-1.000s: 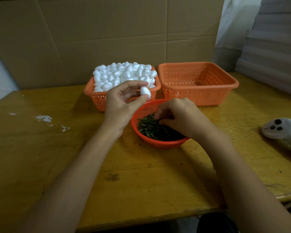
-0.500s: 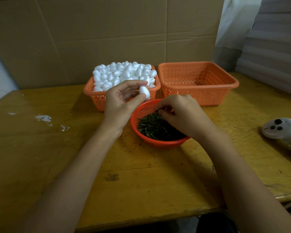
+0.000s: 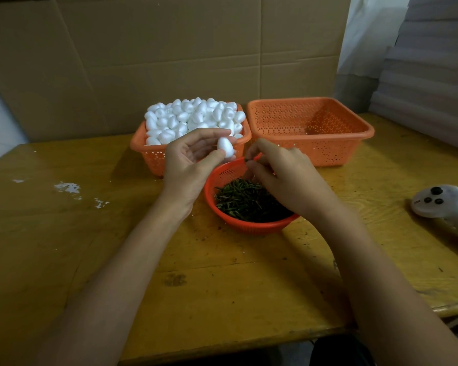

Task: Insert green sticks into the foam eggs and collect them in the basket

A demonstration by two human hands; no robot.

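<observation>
Left hand [image 3: 188, 165] pinches foam egg [image 3: 225, 147] — fingers [image 3: 209, 133] above, thumb below.

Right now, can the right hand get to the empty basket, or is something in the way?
Probably yes. The right hand, pinching a stick, is over the bowl, just in front of the empty basket, whose top is open. Nothing stands between them; the left hand with its egg is aside.

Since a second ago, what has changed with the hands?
The right hand rose out of the bowl toward the egg, and now pinches what looks like one stick. Unchanged: the left hand holds the egg above the bowl's rim. The egg basket, right basket and bowl sit where they were.
</observation>
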